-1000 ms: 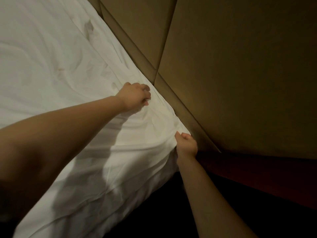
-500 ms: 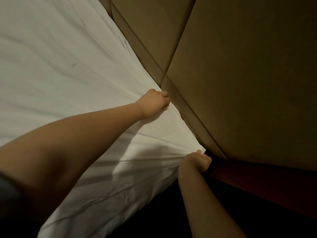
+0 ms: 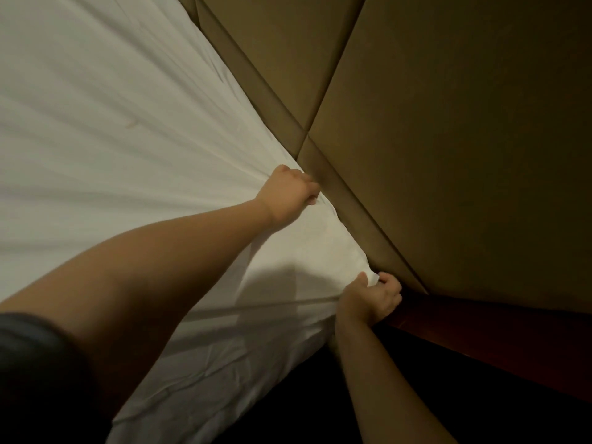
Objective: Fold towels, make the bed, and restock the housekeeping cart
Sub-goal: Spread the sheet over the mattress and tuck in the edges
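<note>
While the left hand (image 3: 288,195) grips the white bed sheet (image 3: 112,107) at centre and the right hand (image 3: 368,299) grips its corner at 5 o'clock, fingers curled tight on cloth, both should pull evenly toward the padded headboard (image 3: 448,155) before tucking.

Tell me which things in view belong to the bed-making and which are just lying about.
In the job: white sheet; left hand, gripping its edge beside the panels; right hand, pinching its corner.
Just there: padded wall panels; dark red wooden ledge.
</note>
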{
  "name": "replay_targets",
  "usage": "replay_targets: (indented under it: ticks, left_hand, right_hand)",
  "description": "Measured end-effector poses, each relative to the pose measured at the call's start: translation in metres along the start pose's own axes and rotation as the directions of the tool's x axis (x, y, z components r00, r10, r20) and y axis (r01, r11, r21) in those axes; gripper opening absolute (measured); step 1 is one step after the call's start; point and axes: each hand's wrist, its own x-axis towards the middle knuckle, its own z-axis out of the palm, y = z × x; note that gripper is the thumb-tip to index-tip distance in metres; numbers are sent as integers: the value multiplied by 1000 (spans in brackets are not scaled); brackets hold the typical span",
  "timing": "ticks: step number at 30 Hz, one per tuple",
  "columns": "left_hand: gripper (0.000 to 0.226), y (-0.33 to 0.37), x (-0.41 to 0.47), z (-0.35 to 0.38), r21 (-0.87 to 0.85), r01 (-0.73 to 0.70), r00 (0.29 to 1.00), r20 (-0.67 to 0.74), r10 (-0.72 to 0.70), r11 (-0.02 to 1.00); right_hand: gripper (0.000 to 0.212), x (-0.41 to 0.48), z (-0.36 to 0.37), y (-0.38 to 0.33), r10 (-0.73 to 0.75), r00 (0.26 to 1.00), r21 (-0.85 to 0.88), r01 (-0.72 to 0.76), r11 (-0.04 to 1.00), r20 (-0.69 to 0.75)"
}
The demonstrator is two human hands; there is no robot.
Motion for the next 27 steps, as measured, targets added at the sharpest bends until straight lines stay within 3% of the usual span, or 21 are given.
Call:
replay_targets:
  ticks: [2,4,8,10,13,16,23,27]
  left_hand:
    - [19,-1,-1,3,27,-20,1000,-23,20,999]
    - [19,-2,-2,2,36,-25,1000,2,25,999]
    - [22,-11,2,-3,20,-76,996,57,74,997]
    - [26,-23,6,-11,17,-122,987,108,120,992]
    - [38,-52,13,-29,153,-200,955,253,157,968]
    - [41,-82,16,-50,235,-240,930,335,153,942]
    - [25,-124,35,-57,186,-98,980,188,62,978]
    - [21,-128,37,-40,108,-80,987,146,64,991]
  right_hand:
    - [35,-10,5,-12,-301,944,-69,295,953,-133]
    - [32,-21,18,-27,-574,813,-150,559,816,-97]
    - [38,-12,71,-48,-574,731,-209,667,715,369]
    - [38,-11,86,-41,-696,646,-237,763,601,314]
    - [39,-10,96,-20,-810,550,-294,824,485,203]
    - [40,-11,96,-17,-800,564,-379,799,467,204]
    - [49,-11,93,-21,-755,600,-409,779,476,264]
    - [45,-10,98,-10,-794,562,-391,802,452,234]
